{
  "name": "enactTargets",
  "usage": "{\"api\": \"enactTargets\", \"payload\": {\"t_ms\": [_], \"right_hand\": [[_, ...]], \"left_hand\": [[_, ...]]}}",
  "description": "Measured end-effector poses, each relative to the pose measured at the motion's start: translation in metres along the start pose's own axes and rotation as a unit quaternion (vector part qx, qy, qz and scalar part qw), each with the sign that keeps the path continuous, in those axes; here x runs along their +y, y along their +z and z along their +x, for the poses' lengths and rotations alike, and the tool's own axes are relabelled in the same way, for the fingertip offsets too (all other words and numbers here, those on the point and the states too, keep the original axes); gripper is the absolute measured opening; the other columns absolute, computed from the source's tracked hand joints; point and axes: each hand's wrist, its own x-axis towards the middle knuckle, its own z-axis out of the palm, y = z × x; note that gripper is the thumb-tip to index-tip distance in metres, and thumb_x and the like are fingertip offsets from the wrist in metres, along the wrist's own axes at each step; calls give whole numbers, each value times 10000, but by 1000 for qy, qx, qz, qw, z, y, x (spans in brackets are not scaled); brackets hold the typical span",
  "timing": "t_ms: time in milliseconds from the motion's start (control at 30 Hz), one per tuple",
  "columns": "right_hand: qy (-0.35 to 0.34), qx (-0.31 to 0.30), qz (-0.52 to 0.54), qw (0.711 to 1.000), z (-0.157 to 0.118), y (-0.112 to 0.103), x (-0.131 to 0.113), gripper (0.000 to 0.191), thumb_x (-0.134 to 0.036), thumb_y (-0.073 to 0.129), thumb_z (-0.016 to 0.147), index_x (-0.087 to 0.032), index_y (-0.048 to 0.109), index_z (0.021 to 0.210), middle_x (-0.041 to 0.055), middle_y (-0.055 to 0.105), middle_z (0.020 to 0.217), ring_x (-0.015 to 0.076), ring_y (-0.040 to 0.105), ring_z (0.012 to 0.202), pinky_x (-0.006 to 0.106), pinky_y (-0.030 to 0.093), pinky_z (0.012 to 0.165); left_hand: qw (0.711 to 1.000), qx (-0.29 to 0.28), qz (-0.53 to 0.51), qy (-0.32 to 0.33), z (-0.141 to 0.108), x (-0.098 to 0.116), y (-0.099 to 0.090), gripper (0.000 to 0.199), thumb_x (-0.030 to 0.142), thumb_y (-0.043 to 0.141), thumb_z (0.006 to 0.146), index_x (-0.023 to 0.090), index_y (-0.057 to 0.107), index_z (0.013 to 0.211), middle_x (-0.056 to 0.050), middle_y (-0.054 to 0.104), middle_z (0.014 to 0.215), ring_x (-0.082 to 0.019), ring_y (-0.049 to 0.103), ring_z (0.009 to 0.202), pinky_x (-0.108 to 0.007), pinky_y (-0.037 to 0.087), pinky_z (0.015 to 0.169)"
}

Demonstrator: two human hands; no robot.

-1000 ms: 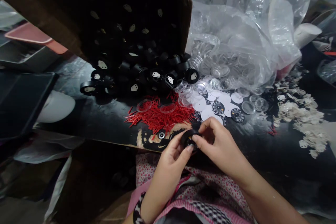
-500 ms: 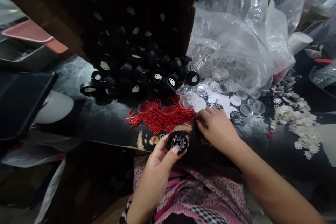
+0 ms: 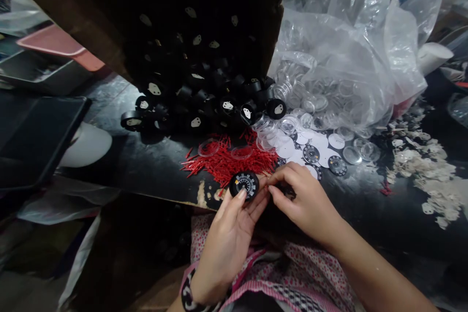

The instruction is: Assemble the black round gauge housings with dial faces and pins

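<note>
My left hand (image 3: 232, 219) is closed around a round black dial gauge (image 3: 244, 185). Its printed face, with white marks and an orange patch, is turned up, and my thumb rests on its lower edge. Close beside it on the right, my right hand (image 3: 298, 195) pinches thumb and forefinger together. A tiny bit of red shows at those fingertips, apparently one of the red pointers. Just beyond the gauge lies a heap of thin red pointers (image 3: 219, 163), with clear round lenses (image 3: 241, 152) on it. Printed dial discs (image 3: 337, 165) and white-backed ones (image 3: 284, 147) lie past my right hand.
Behind the pointers, black round housings (image 3: 276, 108) spill from a dark cardboard box (image 3: 281, 24). A plastic bag (image 3: 340, 44) of clear lenses stands right of it. Small pale parts (image 3: 437, 183) are piled far right. A white tub (image 3: 87, 146) sits at left.
My right hand has come back from the edge of the red heap toward the gauge, its fingertips pinched. The left hand has raised and turned the gauge slightly. The view has shifted a little.
</note>
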Motion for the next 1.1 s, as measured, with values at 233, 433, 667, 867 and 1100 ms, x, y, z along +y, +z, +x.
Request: {"api": "enactTargets", "payload": {"t_ms": [233,433,667,867,1100], "right_hand": [[10,1,-98,995,-3,0,-6,100,-77,668,893,-147,607,856,42,588,860,253,552,819,394,334,770],[13,17,69,997,-6,-4,-13,98,-128,583,937,-187,598,860,5,598,852,208,554,810,355,336,758],[22,9,21,1000,-7,1,-13,117,-97,555,939,-184,595,870,10,586,843,212,550,800,366,311,754],[32,7,50,998,-9,-2,-15,133,-77,567,929,-182,584,850,11,591,860,208,545,804,354,320,751],[62,-11,33,997,-16,1,-19,242,-42,612,906,-195,506,751,-1,563,790,213,516,762,343,324,713]], "left_hand": [[994,-5,76,80,-7,-5,-6,264,298,619,913,256,615,1173,-48,715,1201,-227,627,1203,-376,523,1032],[981,34,168,92,-3,-3,-5,483,368,625,900,370,487,1363,3,693,1242,-179,605,1225,-308,440,1093],[958,-3,270,96,-1,-9,-4,310,380,644,880,308,616,1181,5,658,1254,-204,586,1224,-305,439,1078],[930,4,334,156,-8,-2,0,242,343,660,860,275,635,1091,-11,695,1144,-202,643,1109,-286,504,967],[903,15,385,191,-12,2,0,201,267,674,839,287,689,1039,0,721,1126,-223,661,1086,-305,478,1001]]}}
